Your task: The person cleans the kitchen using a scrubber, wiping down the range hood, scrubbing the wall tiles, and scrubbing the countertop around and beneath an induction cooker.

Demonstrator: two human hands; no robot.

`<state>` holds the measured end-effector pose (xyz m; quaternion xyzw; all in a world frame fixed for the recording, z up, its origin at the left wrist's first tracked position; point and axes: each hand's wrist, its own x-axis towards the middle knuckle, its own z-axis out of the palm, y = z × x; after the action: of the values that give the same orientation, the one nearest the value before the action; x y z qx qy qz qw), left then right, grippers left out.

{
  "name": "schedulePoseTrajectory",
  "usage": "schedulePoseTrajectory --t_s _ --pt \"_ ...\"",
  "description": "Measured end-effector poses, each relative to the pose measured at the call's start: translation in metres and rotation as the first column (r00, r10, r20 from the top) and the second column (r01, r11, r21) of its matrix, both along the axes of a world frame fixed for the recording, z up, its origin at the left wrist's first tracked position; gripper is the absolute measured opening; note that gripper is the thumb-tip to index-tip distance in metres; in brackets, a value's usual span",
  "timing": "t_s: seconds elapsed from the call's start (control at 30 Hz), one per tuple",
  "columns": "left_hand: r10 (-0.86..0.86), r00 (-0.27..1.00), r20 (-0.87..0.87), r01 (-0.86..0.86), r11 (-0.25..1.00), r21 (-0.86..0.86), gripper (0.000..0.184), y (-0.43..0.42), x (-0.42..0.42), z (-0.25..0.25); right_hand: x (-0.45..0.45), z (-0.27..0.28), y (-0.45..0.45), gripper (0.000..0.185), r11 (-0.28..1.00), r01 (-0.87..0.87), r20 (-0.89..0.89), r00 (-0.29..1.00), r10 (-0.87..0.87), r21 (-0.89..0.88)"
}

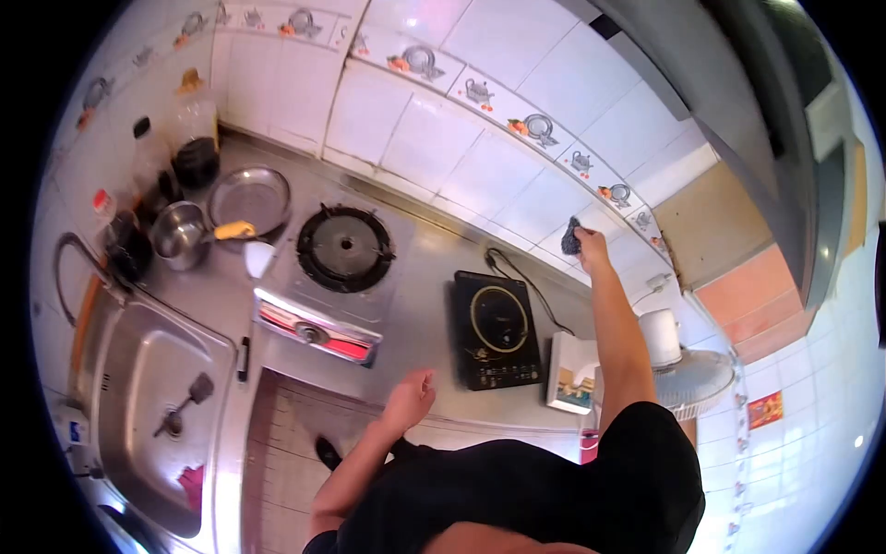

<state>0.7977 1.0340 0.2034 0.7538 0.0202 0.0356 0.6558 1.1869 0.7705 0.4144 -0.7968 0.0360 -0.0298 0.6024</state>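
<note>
- Pinching a dark wad: my right hand, above the counter's back edge!
- My left hand: half-curled, looks empty, near the front edge.

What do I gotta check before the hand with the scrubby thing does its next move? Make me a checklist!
1. Scrubber gripped: ok, in the right hand.
2. Scrubber touching the wall: cannot tell from this angle.
3. Left hand free: ok, nothing shows in it.
4. Cord tidied away: not ok, it lies loose on the counter.
5. Cooktop bare: ok, no pot on it.
6. Cooktop cool: cannot tell.
</note>
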Motion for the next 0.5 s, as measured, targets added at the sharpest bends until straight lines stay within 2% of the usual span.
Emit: schedulePoseTrajectory --t_s 0.07,0.1,0.13,0.17,0.2,0.23,0.27,0.3,0.33,0.37,0.4,0.43,0.5 --pt "-0.035 0.999 0.019 0.035 0.999 -0.028 0.029 -0.030 0.012 -0.006 0.039 0.016 -0.022 0.016 0.988 0.045 0.138 0.990 -0.025 -0.150" --pt "-0.045 0.999 0.026 0.046 0.998 -0.030 0.029 -0.040 0.016 -0.008 0.072 0.018 -0.038 0.019 0.922 0.083 0.334 0.941 0.052 -0.378" --pt "-0.062 0.997 -0.045 0.059 0.996 -0.071 0.029 -0.048 0.017 -0.004 0.046 0.048 -0.001 0.027 0.893 0.162 0.402 0.915 0.023 -0.420" --pt "-0.049 0.999 -0.021 0.047 0.997 -0.061 0.029 -0.058 0.020 -0.014 0.092 0.049 -0.016 0.036 0.886 0.143 0.514 0.850 0.119 -0.441" --pt "-0.037 0.999 0.005 0.037 0.998 -0.045 0.028 -0.069 0.020 -0.025 0.126 0.058 -0.011 0.040 0.775 0.367 0.688 0.716 0.117 -0.514" --pt "-0.028 0.999 0.033 0.028 0.999 -0.024 0.028 -0.078 0.024 -0.035 0.115 0.080 0.030 0.040 0.883 0.201 0.707 0.682 0.184 -0.424" --pt "-0.027 1.000 0.011 0.027 0.998 -0.059 0.027 -0.083 0.027 -0.035 0.145 0.093 0.051 0.035 0.816 0.325 0.822 0.492 0.286 -0.479" --pt "-0.029 1.000 -0.009 0.028 0.995 -0.091 0.026 -0.087 0.029 -0.028 0.142 0.111 0.095 0.029 0.886 0.209 0.860 0.408 0.307 -0.415" --pt "-0.044 0.998 -0.035 0.040 0.994 -0.102 0.024 -0.091 0.034 -0.025 0.161 0.119 0.129 0.025 0.867 0.287 0.911 0.191 0.365 -0.408" --pt "-0.016 0.997 -0.069 0.008 0.993 -0.120 0.020 -0.093 0.038 -0.012 0.158 0.125 0.168 0.029 0.814 0.397 0.898 0.067 0.436 -0.425" --pt "-0.004 0.998 -0.058 -0.003 0.994 -0.110 0.019 -0.096 0.043 -0.011 0.164 0.127 0.202 0.030 0.801 0.450 0.864 -0.115 0.490 -0.395" --pt "0.011 0.999 -0.049 -0.016 0.995 -0.100 0.018 -0.103 0.047 -0.013 0.187 0.122 0.228 0.031 0.648 0.593 0.795 -0.022 0.607 -0.478" --pt "0.024 0.998 -0.053 -0.027 0.997 -0.067 0.019 -0.109 0.055 -0.021 0.202 0.103 0.245 0.046 0.447 0.641 0.622 0.062 0.780 -0.624"
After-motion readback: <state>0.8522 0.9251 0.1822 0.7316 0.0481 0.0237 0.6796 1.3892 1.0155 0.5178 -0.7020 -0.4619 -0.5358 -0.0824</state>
